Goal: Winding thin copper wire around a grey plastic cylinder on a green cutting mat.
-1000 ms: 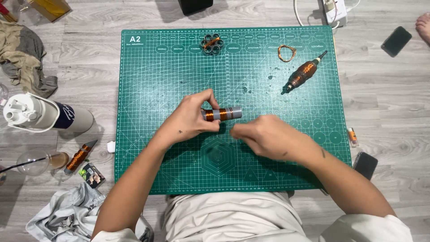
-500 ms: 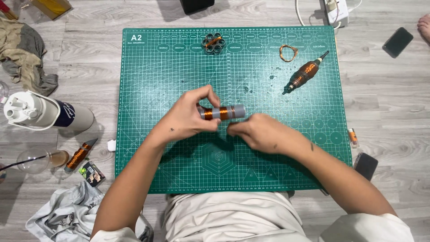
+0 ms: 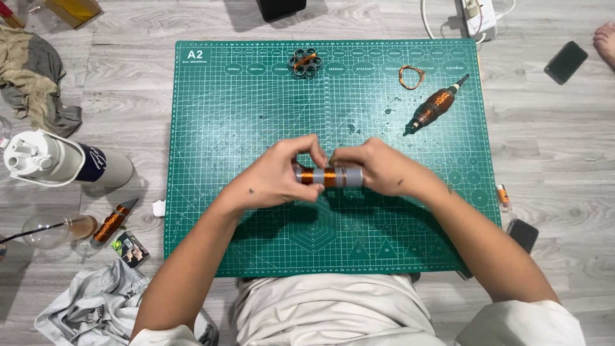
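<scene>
Both hands hold one short grey tube wound with copper wire (image 3: 330,176), lying crosswise above the middle of the green cutting mat (image 3: 256,115). My left hand (image 3: 278,176) grips its left end, thumb and fingers curled over the top. My right hand (image 3: 378,170) wraps its right end, fingertips meeting the left hand's above the coil. The tube's ends are hidden inside the hands.
On the mat's far side lie a black ring of small cylinders (image 3: 305,63), a loop of copper wire (image 3: 411,76) and a copper-wound tool (image 3: 435,106). Left of the mat are a white bottle (image 3: 61,163), a glass (image 3: 54,229), another wound piece (image 3: 112,221) and cloths. Two phones (image 3: 565,62) (image 3: 523,234) lie right.
My right hand has slid left along the tube toward my left hand, and both hands with the tube have shifted slightly away from me. Nothing else on the mat moved.
</scene>
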